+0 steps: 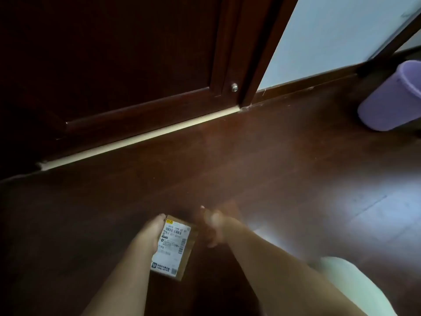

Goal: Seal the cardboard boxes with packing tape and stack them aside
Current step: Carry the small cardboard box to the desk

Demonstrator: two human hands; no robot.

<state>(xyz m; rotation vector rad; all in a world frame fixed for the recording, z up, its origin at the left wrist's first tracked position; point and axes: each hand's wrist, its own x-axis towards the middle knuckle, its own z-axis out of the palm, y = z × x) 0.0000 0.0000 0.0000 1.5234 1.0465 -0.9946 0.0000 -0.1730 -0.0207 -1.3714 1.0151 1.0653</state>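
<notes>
Head view shows me one small cardboard box (174, 247) low in the middle of the frame, brown, with a white shipping label (171, 244) covering most of its top face; I can read barcodes on it but not the blurred text. My left hand (151, 233) holds the box along its left side, fingers curled round the far corner, so that grip is closed on it. My right hand (213, 226) is just right of the box, motion-blurred, fingers loosely spread and holding nothing. I count one box, two hands, one purple bin (391, 96) at the far right. I cannot tell whether the box touches the wooden floor (262, 160). Beyond it, bare floor runs up to the dark door (114, 60) and its pale threshold strip (141, 137).
</notes>
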